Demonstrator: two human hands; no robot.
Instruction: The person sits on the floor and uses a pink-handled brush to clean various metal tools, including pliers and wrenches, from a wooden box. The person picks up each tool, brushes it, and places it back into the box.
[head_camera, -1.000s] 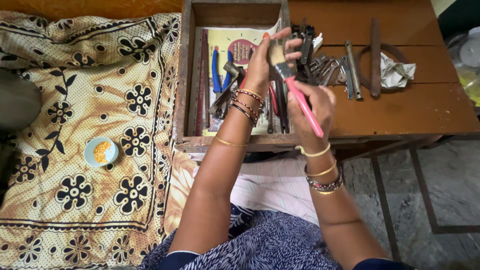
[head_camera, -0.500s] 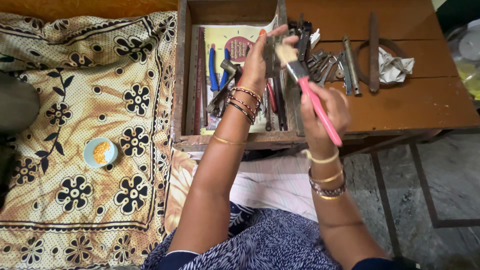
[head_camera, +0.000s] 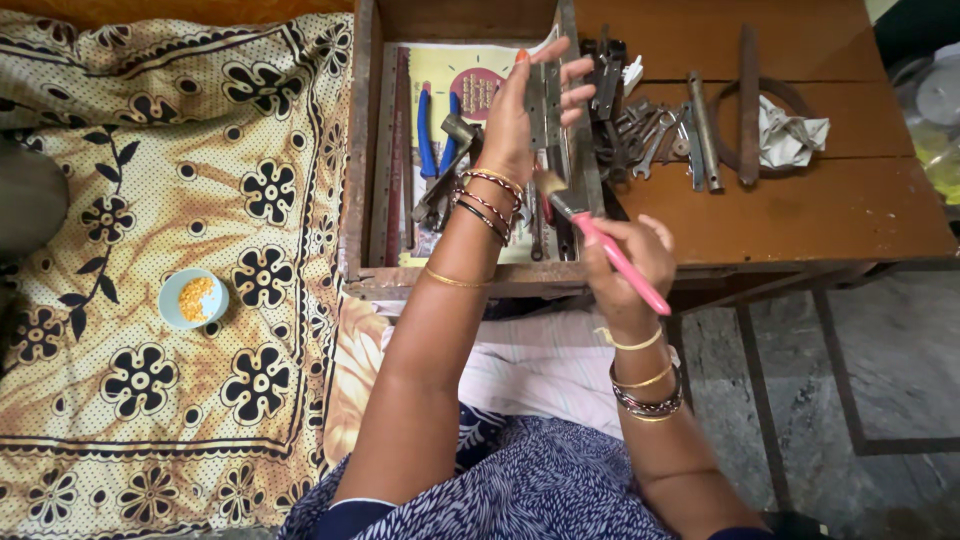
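My left hand (head_camera: 515, 115) is raised over the wooden drawer (head_camera: 358, 160) and grips a flat grey metal plate (head_camera: 541, 98) between thumb and spread fingers. My right hand (head_camera: 625, 262) is lower, near the drawer's front right corner. It holds a pink-handled paintbrush (head_camera: 612, 255), whose bristles point up-left just below my left wrist and do not touch the plate. Bangles are on both wrists.
The drawer holds blue-handled pliers (head_camera: 428, 125), a long dark file (head_camera: 400, 150) and other tools on a printed paper. Spanners (head_camera: 650, 135), a metal rod (head_camera: 700, 130), a flat bar (head_camera: 748, 100) and crumpled paper (head_camera: 790, 130) lie on the brown table. A small blue bowl (head_camera: 193, 298) of yellow grains sits on the patterned cloth.
My right hand has drawn the paintbrush down and toward me, off the metal plate. My left hand stays raised with its fingers spread wider.
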